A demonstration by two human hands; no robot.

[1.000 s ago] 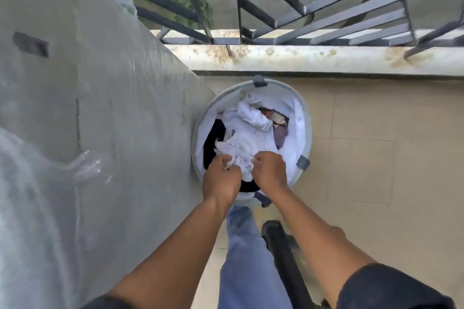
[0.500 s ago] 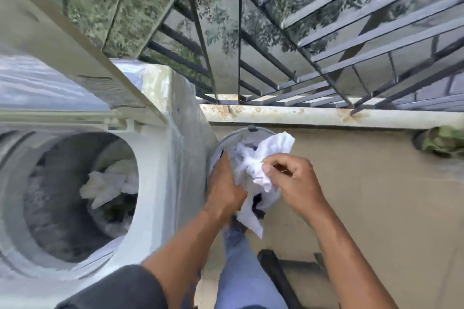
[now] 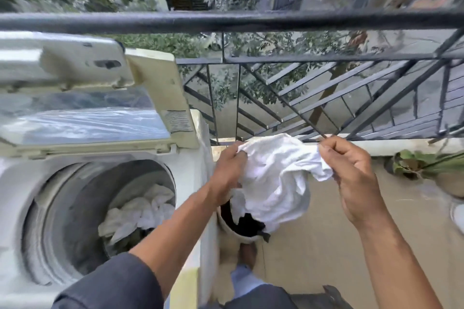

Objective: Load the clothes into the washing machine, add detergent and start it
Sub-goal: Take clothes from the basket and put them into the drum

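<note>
A white cloth [image 3: 275, 178] hangs spread between both hands, above the laundry basket [image 3: 234, 232]. My left hand [image 3: 227, 173] grips its left edge and my right hand [image 3: 351, 178] pinches its right edge. The basket stands on the floor beside the machine, mostly hidden by the cloth, with dark fabric showing inside. The top-loading washing machine [image 3: 15, 183] is at the left with its lid [image 3: 105, 113] raised. White clothes [image 3: 140, 211] lie in its drum.
A black metal railing [image 3: 326, 88] runs along the balcony edge ahead, above a low concrete ledge [image 3: 401, 145]. A potted plant [image 3: 426, 165] sits at the right by the ledge. Tiled floor [image 3: 326, 246] stretches to the right of the basket.
Both hands have lifted the white cloth out of the basket and drawn it apart. The view has risen from the basket, so the open machine and the railing now show.
</note>
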